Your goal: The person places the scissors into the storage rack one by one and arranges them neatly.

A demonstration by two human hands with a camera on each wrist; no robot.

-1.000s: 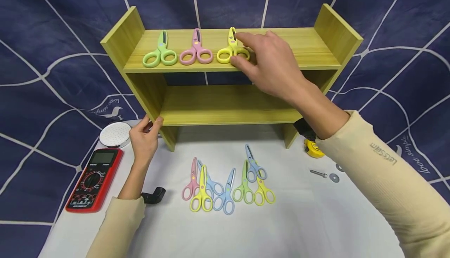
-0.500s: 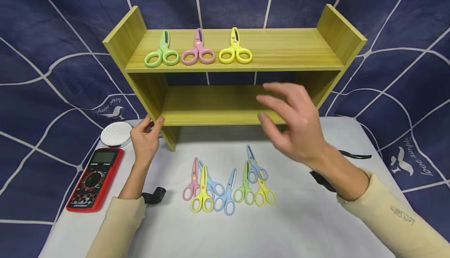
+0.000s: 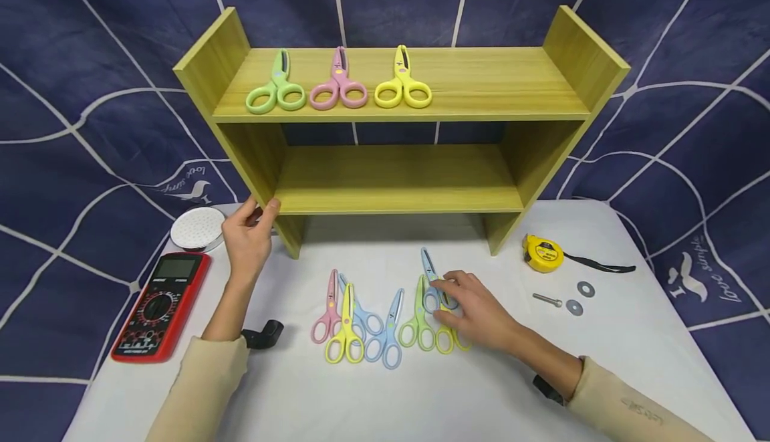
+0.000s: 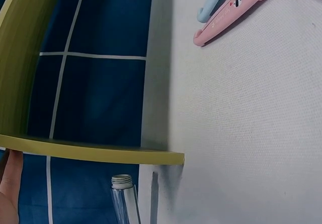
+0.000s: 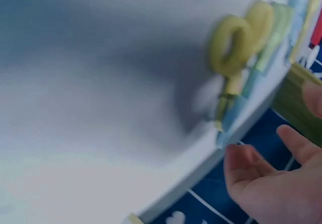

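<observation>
My left hand (image 3: 248,238) holds the lower left side panel of the wooden shelf (image 3: 397,200), thumb in front. In the left wrist view a fingertip touches that board. My right hand (image 3: 481,311) reaches over the table with fingers spread, above the upper blue scissors (image 3: 427,261). Its fingertips overlap their handles. Green scissors (image 3: 419,311) and yellow scissors (image 3: 445,340) lie beside and under the blue pair. Further left lie pink scissors (image 3: 331,305), front yellow scissors (image 3: 346,325) and two more blue scissors (image 3: 391,335). Green, pink and yellow scissors (image 3: 402,81) stand in a row on the top board.
A red multimeter (image 3: 161,308) and a white shower head (image 3: 197,229) lie at the left. On the right are a yellow tape measure (image 3: 543,253), a bolt (image 3: 547,299) and two washers (image 3: 574,307). A patterned blue cloth (image 3: 397,1) hangs behind.
My right hand has left the yellow scissors on the top board and come down to the scissors on the table. My left hand stays at the shelf panel.
</observation>
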